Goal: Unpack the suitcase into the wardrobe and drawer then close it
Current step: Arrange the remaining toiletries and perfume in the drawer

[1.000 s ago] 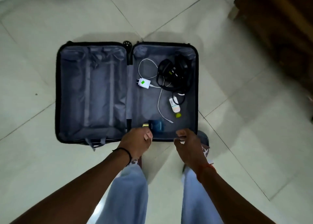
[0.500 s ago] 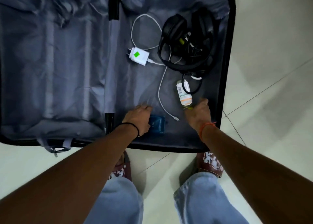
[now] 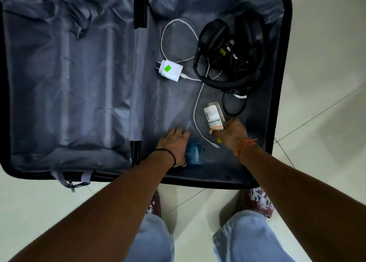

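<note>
The suitcase (image 3: 285,67) is lying wide open on the tiled floor (image 3: 326,44), its black rim running along the near edge just ahead of the person's slippers (image 3: 259,200) and up the right side. The left half is showing only grey lining and loose straps, so most of the free room is sitting there. The right half is crowding toward its far right corner, where black headphones (image 3: 231,50) are resting on a tangle of black cords, with a white charger (image 3: 171,70) beside them and its white cable (image 3: 195,115) trailing down toward the near rim.

The left hand (image 3: 175,144) is reaching in over the near rim, palm down, fingers spread flat on the lining, its thumb side lying against a small blue box (image 3: 195,154) that is sitting close to that rim. Whether the thumb is curling round the box I cannot tell.

The right hand (image 3: 232,133) is reaching in beside it, fingers bending around the near end of a small white bottle (image 3: 213,116), which is lying flat between the cable and a black cord loop. A yellow-green cap end is peeking out below the hand. Both forearms are stretching straight forward, well apart.
</note>
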